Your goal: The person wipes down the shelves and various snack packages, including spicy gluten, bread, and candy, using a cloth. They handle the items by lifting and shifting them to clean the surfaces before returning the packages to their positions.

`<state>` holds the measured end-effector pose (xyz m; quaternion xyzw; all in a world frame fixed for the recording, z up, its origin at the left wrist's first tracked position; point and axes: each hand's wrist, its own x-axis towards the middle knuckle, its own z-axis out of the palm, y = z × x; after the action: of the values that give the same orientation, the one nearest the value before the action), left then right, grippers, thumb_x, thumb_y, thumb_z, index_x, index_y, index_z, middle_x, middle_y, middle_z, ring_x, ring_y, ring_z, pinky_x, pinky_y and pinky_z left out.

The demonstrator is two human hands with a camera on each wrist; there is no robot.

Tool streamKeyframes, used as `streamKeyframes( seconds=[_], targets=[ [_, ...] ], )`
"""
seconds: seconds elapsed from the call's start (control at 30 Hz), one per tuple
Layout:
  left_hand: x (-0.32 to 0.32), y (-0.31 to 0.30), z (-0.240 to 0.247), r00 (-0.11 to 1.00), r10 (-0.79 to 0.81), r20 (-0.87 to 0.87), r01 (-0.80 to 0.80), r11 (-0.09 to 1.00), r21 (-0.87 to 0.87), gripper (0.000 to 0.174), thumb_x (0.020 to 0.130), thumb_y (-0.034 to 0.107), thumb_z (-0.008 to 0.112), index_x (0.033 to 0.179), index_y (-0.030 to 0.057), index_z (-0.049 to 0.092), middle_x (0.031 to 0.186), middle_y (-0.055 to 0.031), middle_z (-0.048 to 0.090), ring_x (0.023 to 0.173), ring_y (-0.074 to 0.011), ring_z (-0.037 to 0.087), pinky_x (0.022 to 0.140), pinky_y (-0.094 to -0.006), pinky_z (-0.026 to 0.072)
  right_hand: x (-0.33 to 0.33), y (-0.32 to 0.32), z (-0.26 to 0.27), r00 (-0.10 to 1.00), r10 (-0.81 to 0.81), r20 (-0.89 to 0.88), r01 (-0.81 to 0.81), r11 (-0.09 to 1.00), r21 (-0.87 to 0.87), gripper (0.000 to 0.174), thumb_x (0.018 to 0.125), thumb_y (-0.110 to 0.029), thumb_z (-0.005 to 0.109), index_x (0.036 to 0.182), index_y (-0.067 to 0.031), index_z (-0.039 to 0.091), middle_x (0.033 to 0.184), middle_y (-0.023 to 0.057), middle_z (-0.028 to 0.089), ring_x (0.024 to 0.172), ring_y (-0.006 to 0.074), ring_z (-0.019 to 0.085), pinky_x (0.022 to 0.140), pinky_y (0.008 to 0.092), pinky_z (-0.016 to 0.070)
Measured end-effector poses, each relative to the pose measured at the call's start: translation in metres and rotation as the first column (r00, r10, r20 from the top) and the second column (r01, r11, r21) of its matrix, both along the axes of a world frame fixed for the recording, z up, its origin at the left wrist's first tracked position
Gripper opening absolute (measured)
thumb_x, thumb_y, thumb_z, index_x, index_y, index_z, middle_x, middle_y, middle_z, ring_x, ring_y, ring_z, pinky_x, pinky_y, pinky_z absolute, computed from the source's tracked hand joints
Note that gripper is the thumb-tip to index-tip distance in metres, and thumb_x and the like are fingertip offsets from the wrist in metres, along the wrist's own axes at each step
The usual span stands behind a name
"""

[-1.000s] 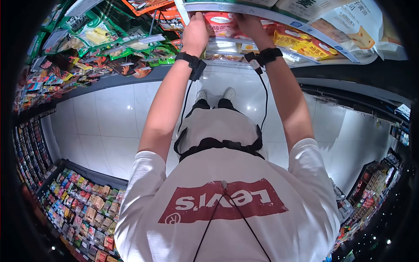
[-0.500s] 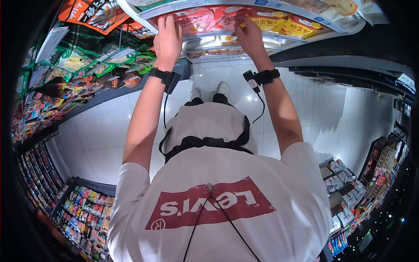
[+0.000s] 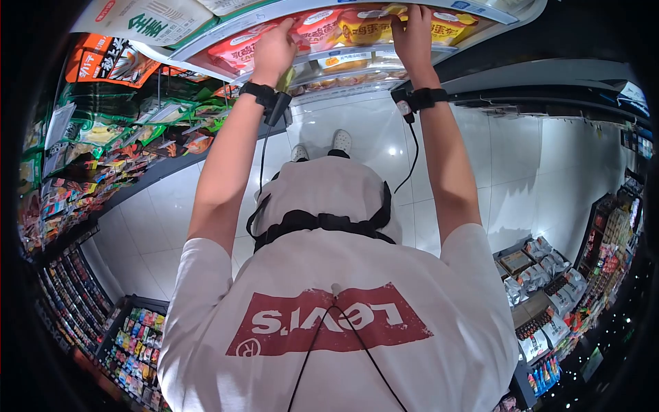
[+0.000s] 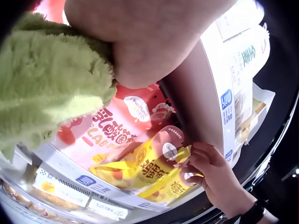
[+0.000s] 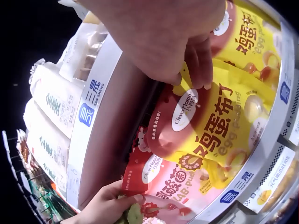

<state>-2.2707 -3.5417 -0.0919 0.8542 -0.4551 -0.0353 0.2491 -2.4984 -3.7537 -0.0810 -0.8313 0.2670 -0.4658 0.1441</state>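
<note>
My right hand [image 3: 414,51] pinches the top corner of a yellow and dark-red egg pudding bag [image 5: 210,123] on the shelf. Beside that bag, another yellow bag [image 5: 250,39] stands in the row. My left hand [image 3: 273,55] holds a fuzzy light-green cloth [image 4: 51,88], which bulges out under the palm. In the right wrist view, the left hand's fingers are right at the edge of a pink and red pudding bag [image 5: 170,189]. The yellow bag's side overlaps this pink one. The cloth's far end is hidden by the hand.
A white shelf edge [image 3: 288,14] with price labels runs just above the hands. White bread bags [image 3: 151,22] stand on the shelf above. Below is a lower shelf of packaged food [image 3: 347,62]. Green and orange snack packs [image 3: 113,62] hang at the left.
Both hands were further into the shelf by the pink bags; they drew back, and the right hand now grips a yellow bag. The green cloth shows under the left hand in the head view.
</note>
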Motion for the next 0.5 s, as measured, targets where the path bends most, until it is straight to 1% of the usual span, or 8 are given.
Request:
streamKeyframes(
  seconds=[0.07,0.13,0.2,0.27,0.3,0.37,0.43,0.5],
  targets=[
    [0.01,0.0,-0.001,0.999,-0.027,-0.022,0.027,1.0,-0.005,0.047,0.091,0.01,0.069,0.138,0.0138,0.072,0.11,-0.0206,0.079,0.103,-0.0436,0.076,0.088,-0.0526,0.0601,0.002,-0.011,0.01,0.996,0.087,-0.005,-0.086,0.99,0.111,0.038,0.092,0.006,0.066,0.13,0.0034,0.064,0.12,0.0335,0.068,0.124,0.0566,0.058,0.102,0.0554,0.0516],
    [0.01,-0.002,0.001,1.0,0.001,-0.029,-0.002,0.999,-0.05,0.044,0.09,0.008,0.067,0.133,0.0143,0.076,0.11,-0.021,0.079,0.103,-0.0429,0.076,0.089,-0.0517,0.0599,0.002,-0.025,-0.002,0.994,0.113,-0.004,-0.111,0.985,0.131,0.043,0.091,0.008,0.065,0.134,0.0028,0.063,0.121,0.0335,0.067,0.123,0.0568,0.059,0.102,0.0555,0.0514],
    [0.012,-0.002,0.002,0.998,0.046,-0.032,-0.046,0.999,-0.005,0.044,0.09,0.007,0.065,0.131,0.0146,0.079,0.108,-0.0201,0.08,0.102,-0.0412,0.076,0.088,-0.0503,0.0604,0.002,-0.039,-0.012,0.989,0.145,-0.004,-0.142,0.978,0.152,0.048,0.09,0.01,0.065,0.138,0.0022,0.062,0.123,0.0334,0.067,0.121,0.0569,0.059,0.102,0.0556,0.0513],
    [0.015,-0.001,-0.005,0.998,0.057,-0.03,-0.058,0.997,-0.041,0.042,0.091,0.007,0.065,0.13,0.0144,0.08,0.108,-0.0196,0.08,0.101,-0.0406,0.077,0.088,-0.0498,0.0606,-0.001,-0.054,-0.02,0.954,0.293,-0.059,-0.276,0.939,0.205,0.042,0.092,0.009,0.063,0.133,0.0025,0.065,0.12,0.0332,0.069,0.118,0.0551,0.062,0.1,0.0551,0.0521],
    [0.016,0.0,-0.008,0.997,0.065,-0.028,-0.067,0.995,-0.079,0.041,0.091,0.008,0.065,0.128,0.0141,0.081,0.107,-0.019,0.08,0.1,-0.04,0.077,0.087,-0.0494,0.0609,-0.001,-0.061,-0.024,0.954,0.294,-0.06,-0.276,0.939,0.207,0.042,0.092,0.009,0.063,0.133,0.0025,0.065,0.12,0.0332,0.069,0.118,0.0551,0.062,0.1,0.0551,0.0521],
    [0.018,0.002,-0.013,0.998,0.067,0.003,-0.067,0.993,-0.095,0.04,0.092,0.008,0.065,0.128,0.0138,0.081,0.107,-0.0185,0.081,0.099,-0.0398,0.078,0.087,-0.0492,0.0611,0.001,-0.075,-0.032,0.946,0.311,-0.092,-0.305,0.949,0.075,0.034,0.094,0.009,0.061,0.126,0.0029,0.07,0.112,0.0326,0.072,0.112,0.0528,0.067,0.095,0.0529,0.0539],
    [0.021,0.001,-0.017,0.997,0.067,0.033,-0.063,0.992,-0.114,0.038,0.092,0.008,0.066,0.127,0.0135,0.081,0.107,-0.018,0.081,0.098,-0.0395,0.078,0.086,-0.0491,0.0613,0.0,-0.078,-0.036,0.958,0.281,-0.06,-0.273,0.954,0.121,0.029,0.096,0.008,0.06,0.122,0.0026,0.071,0.109,0.0321,0.073,0.11,0.052,0.068,0.093,0.0517,0.0545],
    [0.018,0.002,-0.019,0.995,0.101,-0.007,-0.101,0.978,-0.183,0.037,0.092,0.008,0.067,0.126,0.0132,0.081,0.106,-0.0185,0.081,0.097,-0.0402,0.078,0.086,-0.0494,0.0612,-0.003,-0.079,-0.04,0.968,0.247,-0.034,-0.238,0.955,0.176,0.025,0.097,0.007,0.06,0.119,0.0022,0.073,0.106,0.0317,0.073,0.107,0.0512,0.07,0.091,0.0505,0.0551]
  ],
)
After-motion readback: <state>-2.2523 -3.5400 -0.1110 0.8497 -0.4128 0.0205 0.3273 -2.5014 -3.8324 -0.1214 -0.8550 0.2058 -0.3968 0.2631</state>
